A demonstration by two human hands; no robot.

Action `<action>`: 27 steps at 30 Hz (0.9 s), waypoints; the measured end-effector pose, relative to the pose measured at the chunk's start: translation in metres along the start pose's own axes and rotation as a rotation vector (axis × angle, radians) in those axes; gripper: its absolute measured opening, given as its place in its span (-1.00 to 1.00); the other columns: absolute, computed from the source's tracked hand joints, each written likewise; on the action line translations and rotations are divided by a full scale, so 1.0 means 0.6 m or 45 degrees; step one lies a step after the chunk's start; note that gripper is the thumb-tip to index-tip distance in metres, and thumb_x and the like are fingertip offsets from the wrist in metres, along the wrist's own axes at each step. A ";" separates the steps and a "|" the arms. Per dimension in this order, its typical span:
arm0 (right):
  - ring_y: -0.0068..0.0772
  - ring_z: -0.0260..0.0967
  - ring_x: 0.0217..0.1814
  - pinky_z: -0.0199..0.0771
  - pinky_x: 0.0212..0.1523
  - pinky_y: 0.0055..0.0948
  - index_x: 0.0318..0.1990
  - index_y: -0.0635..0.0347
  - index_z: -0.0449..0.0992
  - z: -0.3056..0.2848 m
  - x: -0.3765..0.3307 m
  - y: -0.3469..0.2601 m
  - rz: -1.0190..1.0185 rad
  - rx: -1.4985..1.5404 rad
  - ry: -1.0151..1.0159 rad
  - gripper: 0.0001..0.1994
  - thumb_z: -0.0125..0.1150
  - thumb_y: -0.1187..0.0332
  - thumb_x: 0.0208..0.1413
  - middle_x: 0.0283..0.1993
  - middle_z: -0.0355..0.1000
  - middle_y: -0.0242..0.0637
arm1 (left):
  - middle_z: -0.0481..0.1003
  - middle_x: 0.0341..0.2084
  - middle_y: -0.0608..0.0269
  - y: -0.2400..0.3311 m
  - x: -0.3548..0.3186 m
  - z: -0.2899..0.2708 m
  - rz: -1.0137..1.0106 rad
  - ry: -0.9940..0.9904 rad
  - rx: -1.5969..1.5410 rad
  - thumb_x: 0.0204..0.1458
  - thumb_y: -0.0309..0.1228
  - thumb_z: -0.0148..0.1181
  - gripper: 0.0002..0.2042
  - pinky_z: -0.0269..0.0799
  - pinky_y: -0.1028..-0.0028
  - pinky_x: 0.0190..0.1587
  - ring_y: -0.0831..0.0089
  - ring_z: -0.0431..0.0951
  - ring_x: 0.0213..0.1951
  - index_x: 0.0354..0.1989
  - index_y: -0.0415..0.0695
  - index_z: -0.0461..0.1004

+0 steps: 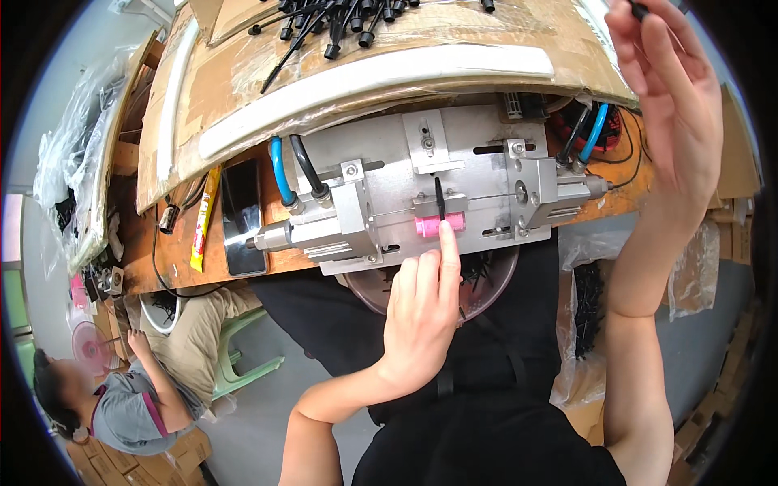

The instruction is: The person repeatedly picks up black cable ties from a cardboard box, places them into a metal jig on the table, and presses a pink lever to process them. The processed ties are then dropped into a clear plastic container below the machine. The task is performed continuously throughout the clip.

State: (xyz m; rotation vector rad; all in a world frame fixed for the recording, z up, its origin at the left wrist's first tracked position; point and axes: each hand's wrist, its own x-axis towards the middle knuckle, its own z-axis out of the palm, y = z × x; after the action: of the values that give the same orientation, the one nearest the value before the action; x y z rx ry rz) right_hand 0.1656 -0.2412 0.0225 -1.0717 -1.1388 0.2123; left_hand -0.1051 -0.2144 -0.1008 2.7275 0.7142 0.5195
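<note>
A slim black plastic piece (439,197) lies across a small metal block in the middle of the metal fixture (478,180), its near end over a pink pad (429,226). My left hand (423,312) reaches up from below with its index finger stretched out, the fingertip at the near end of that piece. The other fingers are loosely curled and hold nothing. High at the right, my right hand (677,89) is raised by the cardboard. Its fingertips, partly cut off by the picture's top edge, pinch a small black plastic part (639,10).
Metal cylinders (324,231) with blue and black hoses flank the fixture. Several black stemmed parts (332,24) lie on the cardboard behind. A phone (243,215) and yellow packet (204,219) lie left. Below sits a bowl (506,279) of black parts. Another person (142,405) sits left.
</note>
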 end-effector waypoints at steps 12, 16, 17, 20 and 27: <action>-0.39 0.47 -0.34 0.54 -0.31 -0.44 0.09 0.48 0.39 0.105 -0.255 -0.009 0.111 -0.667 -0.251 -0.49 0.32 0.76 -0.11 -0.13 0.52 -0.06 | 0.40 -0.28 0.10 -0.032 0.092 -0.068 0.137 0.193 -0.154 -0.05 -0.57 0.28 -0.47 0.36 0.30 -0.11 0.17 0.41 -0.19 0.18 -0.22 0.39; -0.32 0.32 -0.52 0.38 -0.47 -0.34 0.22 0.50 0.32 0.142 -0.310 0.032 0.061 -0.810 -0.415 -0.34 0.35 0.70 -0.15 -0.43 0.42 -0.17 | 0.48 -0.27 0.05 -0.095 0.251 -0.107 0.264 0.673 0.184 0.07 -0.46 0.22 -0.76 0.39 0.31 -0.12 0.19 0.48 -0.20 -0.07 -0.16 0.53; -0.33 0.32 -0.53 0.38 -0.48 -0.34 0.23 0.49 0.32 0.149 -0.314 0.040 0.064 -0.786 -0.426 -0.34 0.35 0.68 -0.13 -0.46 0.38 -0.19 | 0.44 -0.26 -0.01 -0.095 0.265 -0.126 0.189 0.482 0.075 0.14 -0.44 0.12 -0.82 0.38 0.26 -0.10 0.10 0.47 -0.18 -0.15 -0.23 0.51; -0.34 0.33 -0.52 0.38 -0.47 -0.36 0.24 0.45 0.33 0.160 -0.313 0.052 0.113 -0.779 -0.454 -0.34 0.35 0.65 -0.12 -0.50 0.35 -0.23 | 0.43 -0.31 -0.02 -0.103 0.293 -0.154 0.114 0.164 -0.083 0.15 -0.43 0.10 -0.84 0.37 0.26 -0.10 0.10 0.46 -0.20 -0.21 -0.27 0.51; -0.30 0.36 -0.50 0.40 -0.45 -0.33 0.21 0.33 0.38 0.137 -0.261 0.025 0.039 -0.878 -0.565 -0.43 0.35 0.50 -0.02 -0.52 0.34 -0.26 | 0.45 -0.43 0.25 -0.112 0.246 -0.165 0.355 0.321 -0.084 0.01 -0.59 0.21 -0.87 0.36 0.45 -0.31 0.44 0.41 -0.42 -0.25 -0.21 0.50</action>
State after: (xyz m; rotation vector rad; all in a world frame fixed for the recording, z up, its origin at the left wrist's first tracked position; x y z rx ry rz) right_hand 0.0325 -0.2840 -0.0868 -1.7041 -1.6565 0.0775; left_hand -0.0530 -0.0654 0.0050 2.7416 0.3619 0.9444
